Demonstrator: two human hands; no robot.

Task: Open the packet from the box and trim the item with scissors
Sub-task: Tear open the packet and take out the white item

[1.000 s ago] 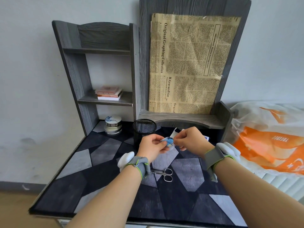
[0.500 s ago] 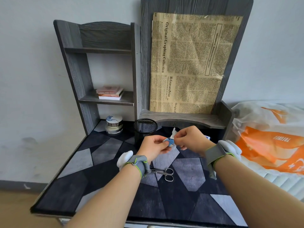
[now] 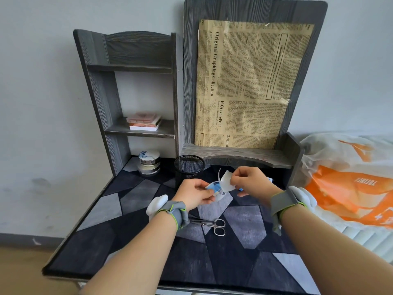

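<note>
Packet (image 3: pixel 215 188) was torn open, held above the table's middle toward its back edge: your left hand (image 3: pixel 194 194) fingers pinched the blue wrapper, your right hand (image 3: pixel 252 182) fingers pinched the white item (image 3: pixel 227 181) partly drawn out. Scissors (image 3: pixel 209 225) lay untouched; trimming remained. Newspaper (image 3: pixel 248 84) read "Original Graphing Collection", "H.GravurePrint".

Blue-white packet (image 3: pixel 215 187) torn open; scissors (image 3: pixel 210 225) flat, closed.

Desk (image 3: pixel 89 250) covered w/ dark geometric-patch mat. Laid on it: scissors (image 3: pixel 212 225) near centre, blades closed; mesh pen cup (image 3: pixel 188 167) at rear; stacked round tins (image 3: pixel 148 161) rear-left. Blue box (image 3: pixel 269 179) seen partly, rear-right, mostly hidden.
</note>
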